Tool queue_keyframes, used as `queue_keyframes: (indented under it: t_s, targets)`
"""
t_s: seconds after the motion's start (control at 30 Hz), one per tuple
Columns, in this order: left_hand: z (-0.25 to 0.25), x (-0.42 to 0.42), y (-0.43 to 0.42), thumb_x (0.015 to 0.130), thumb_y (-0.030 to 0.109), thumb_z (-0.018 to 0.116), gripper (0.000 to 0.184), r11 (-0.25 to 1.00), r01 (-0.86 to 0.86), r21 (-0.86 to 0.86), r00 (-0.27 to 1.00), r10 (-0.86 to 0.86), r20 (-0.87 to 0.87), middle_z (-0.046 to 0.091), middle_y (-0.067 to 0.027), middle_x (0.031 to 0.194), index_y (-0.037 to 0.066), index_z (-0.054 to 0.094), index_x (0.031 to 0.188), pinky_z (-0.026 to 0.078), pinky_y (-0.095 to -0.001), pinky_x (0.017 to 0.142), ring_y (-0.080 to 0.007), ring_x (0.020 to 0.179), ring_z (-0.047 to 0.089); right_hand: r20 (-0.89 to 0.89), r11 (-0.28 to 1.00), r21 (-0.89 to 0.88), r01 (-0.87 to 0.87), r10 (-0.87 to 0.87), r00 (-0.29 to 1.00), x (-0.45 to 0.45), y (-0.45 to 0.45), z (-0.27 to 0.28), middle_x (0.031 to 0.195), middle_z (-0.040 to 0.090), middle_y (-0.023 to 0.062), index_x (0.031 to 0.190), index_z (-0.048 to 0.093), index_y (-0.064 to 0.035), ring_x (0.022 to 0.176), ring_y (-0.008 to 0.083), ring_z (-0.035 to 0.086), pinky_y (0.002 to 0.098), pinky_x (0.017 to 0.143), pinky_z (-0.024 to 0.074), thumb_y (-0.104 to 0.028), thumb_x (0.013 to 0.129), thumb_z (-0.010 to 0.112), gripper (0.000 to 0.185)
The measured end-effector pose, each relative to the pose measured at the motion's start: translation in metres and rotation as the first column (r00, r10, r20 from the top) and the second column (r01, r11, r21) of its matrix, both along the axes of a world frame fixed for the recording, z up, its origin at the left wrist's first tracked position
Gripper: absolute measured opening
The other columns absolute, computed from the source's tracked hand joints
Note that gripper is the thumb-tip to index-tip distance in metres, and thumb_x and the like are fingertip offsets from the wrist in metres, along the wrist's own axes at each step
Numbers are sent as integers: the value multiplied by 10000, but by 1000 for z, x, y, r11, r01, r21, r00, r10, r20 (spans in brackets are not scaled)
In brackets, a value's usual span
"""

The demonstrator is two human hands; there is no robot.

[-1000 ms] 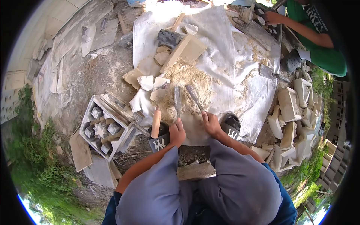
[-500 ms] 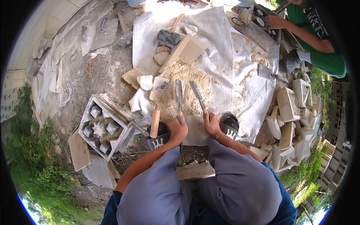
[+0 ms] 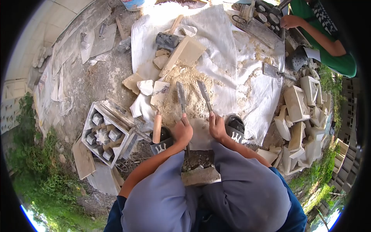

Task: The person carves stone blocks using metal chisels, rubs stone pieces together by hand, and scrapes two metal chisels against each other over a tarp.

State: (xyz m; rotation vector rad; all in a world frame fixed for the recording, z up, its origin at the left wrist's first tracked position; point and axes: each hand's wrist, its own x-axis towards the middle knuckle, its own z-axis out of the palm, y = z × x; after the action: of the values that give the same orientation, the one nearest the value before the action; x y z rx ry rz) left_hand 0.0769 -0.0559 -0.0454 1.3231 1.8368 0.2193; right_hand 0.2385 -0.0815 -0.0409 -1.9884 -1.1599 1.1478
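My left hand (image 3: pixel 182 131) is closed around a long, flat metal blade (image 3: pixel 181 94) pointing away from me. In my right hand (image 3: pixel 217 127) is a second narrow metal blade (image 3: pixel 203 94), its tip leaning left. Both blades hang over a heap of pale crumbly grit (image 3: pixel 192 77) on a white sheet. How far the tips are from the grit I cannot tell. A wooden handle (image 3: pixel 157 127) stands beside my left foot, left of my left hand. Beyond the grit, a pale rectangular block (image 3: pixel 189 50) lies tilted near a dark-headed mallet (image 3: pixel 167 40).
A mould with a star pattern (image 3: pixel 102 135) sits at left. Broken hollow pale blocks (image 3: pixel 295 106) are piled at right, near a trowel (image 3: pixel 277 72). At upper right, another person's hand (image 3: pixel 290 22) is at a dark metal frame with round pieces (image 3: pixel 266 19).
The blade in my left hand now tilts slightly left; the right one has swung a little more upright. The view has shifted slightly. The other person's hand has moved a little.
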Motion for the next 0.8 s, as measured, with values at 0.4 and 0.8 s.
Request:
queue_keyframes:
  t_s: [0.4, 0.8]
  targets:
    - [4, 16, 13, 988, 461, 274, 681, 997, 29, 72, 997, -34, 73, 577, -311, 697, -80, 599, 733, 419, -543, 665, -495, 725, 565, 31, 994, -105, 24, -21, 999, 14, 11, -8, 577, 441, 176, 711, 483, 41, 566, 264, 403, 424, 579, 382, -431, 997, 346, 569]
    - [-5, 26, 17, 982, 475, 279, 686, 996, 11, 92, 997, -18, 76, 547, -320, 665, -67, 566, 674, 393, -546, 645, -488, 701, 558, -75, 983, 92, 158, -151, 986, 6, 1, -6, 552, 404, 128, 670, 453, 30, 553, 224, 397, 414, 553, 365, -452, 997, 341, 593]
